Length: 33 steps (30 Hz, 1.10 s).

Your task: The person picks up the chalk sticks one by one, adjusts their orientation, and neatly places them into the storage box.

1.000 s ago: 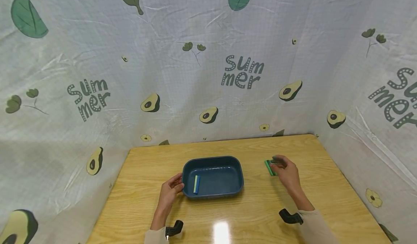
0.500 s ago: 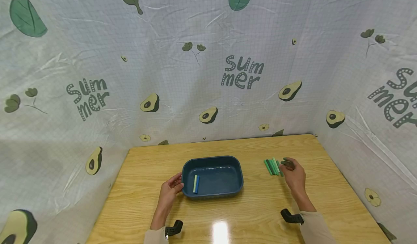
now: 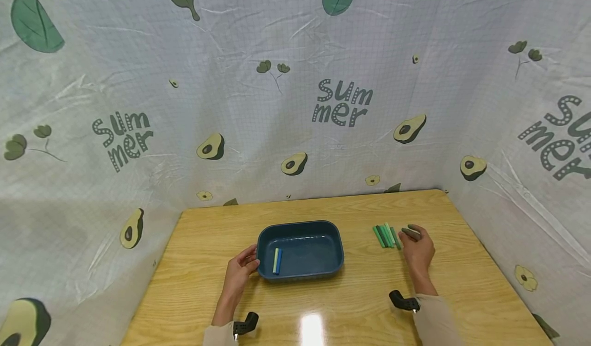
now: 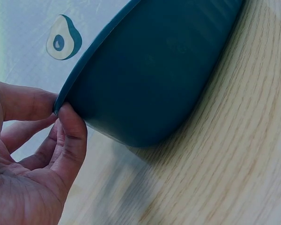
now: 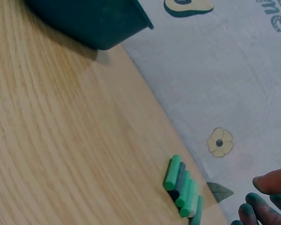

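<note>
Left hand [image 3: 239,273]: at the tray's left end, pinching the rim between thumb and finger; remaining fingers bent behind, as seen in the left wrist view.
Right hand [image 3: 418,249]: just beside the right end of the green row, toward the table's right edge; grip released, fingers loosely bent, a gap between thumb and fingertips; greenish smudges on the fingertips in the right wrist view.
Tray [image 3: 310,257]: dark blue-green, deep, with rounded corners; on the table, a little left of the middle and nearer the far edge, long sides roughly along that edge.
Inside the tray: a pale yellow-green stick [image 3: 275,260] and a blue stick [image 3: 279,262], lying side by side near the left end, both pointing from the near side toward the far side.
Green sticks [image 3: 385,236]: in a slanting row toward the table's far right corner, between tray and right hand, well apart from the tray; mixed shades, bright to dark, lying close together.
Table [image 3: 203,248]: light wood grain, with a bright reflection toward the near edge.
Sleeves [image 3: 437,319]: beige, on both arms, each with a black wrist camera [image 3: 246,324] at the cuff.
Backdrop [image 3: 249,99]: whitish sheet beyond the far edge and along both sides, printed with avocados, leaves, flowers and "summer" lettering.
</note>
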{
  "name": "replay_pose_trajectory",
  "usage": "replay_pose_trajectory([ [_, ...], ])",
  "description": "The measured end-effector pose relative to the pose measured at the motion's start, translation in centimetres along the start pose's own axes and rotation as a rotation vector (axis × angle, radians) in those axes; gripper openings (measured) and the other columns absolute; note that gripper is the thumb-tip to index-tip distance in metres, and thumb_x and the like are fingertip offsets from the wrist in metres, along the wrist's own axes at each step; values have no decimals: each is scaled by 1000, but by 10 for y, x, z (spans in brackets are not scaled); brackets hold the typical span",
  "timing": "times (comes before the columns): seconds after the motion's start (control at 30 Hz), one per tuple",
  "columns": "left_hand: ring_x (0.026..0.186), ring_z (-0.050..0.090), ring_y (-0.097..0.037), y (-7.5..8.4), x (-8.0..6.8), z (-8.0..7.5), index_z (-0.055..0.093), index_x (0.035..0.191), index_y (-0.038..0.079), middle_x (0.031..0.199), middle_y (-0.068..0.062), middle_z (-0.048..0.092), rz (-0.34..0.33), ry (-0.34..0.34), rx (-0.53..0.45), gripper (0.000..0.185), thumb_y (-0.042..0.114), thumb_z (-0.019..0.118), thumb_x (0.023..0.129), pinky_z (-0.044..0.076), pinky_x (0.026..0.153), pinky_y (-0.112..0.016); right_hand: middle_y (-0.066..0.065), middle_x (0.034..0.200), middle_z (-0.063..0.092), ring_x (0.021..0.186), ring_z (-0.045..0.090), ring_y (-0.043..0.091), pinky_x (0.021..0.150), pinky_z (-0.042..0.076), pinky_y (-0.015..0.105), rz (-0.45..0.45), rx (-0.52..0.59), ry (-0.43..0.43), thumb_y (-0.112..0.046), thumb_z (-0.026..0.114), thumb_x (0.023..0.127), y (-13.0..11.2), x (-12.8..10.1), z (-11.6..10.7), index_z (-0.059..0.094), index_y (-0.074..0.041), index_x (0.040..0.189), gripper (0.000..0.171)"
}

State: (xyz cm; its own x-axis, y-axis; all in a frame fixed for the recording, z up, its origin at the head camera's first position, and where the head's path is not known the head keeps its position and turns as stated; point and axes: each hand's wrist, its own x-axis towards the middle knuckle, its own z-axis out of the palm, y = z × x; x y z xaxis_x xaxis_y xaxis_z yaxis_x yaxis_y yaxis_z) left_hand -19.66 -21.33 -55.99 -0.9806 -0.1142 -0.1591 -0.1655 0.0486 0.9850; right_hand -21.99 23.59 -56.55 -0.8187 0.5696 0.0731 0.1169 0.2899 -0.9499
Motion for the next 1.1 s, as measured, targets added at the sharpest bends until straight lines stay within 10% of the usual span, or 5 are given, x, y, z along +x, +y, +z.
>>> replay_pose_trajectory([
  [0.3, 106, 56, -20, -2, -3, 1, 52, 139, -3, 130, -24, 55, 5, 4, 0, 48, -7, 57, 92, 54, 74, -19, 23, 114, 70, 66, 47, -19, 64, 39, 6, 55, -42, 83, -13, 68, 91, 16, 0, 11, 62, -2, 127, 38],
  [0.57, 109, 56, -20, 2, -7, 1, 51, 140, -2, 133, -25, 54, 4, -1, -8, 48, -5, 59, 92, 53, 75, -18, 23, 115, 70, 104, 65, 37, 91, 45, 44, 104, -16, 110, -12, 68, 89, 22, 2, 22, 62, -3, 125, 37],
  [1.1, 108, 56, -20, 0, -13, 5, 51, 140, -2, 133, -25, 54, -10, 15, -13, 48, -5, 59, 92, 53, 75, -18, 26, 113, 69, 109, 59, 45, 99, 38, 53, 105, -61, 144, -10, 67, 89, 29, -1, 30, 61, 1, 123, 36],
])
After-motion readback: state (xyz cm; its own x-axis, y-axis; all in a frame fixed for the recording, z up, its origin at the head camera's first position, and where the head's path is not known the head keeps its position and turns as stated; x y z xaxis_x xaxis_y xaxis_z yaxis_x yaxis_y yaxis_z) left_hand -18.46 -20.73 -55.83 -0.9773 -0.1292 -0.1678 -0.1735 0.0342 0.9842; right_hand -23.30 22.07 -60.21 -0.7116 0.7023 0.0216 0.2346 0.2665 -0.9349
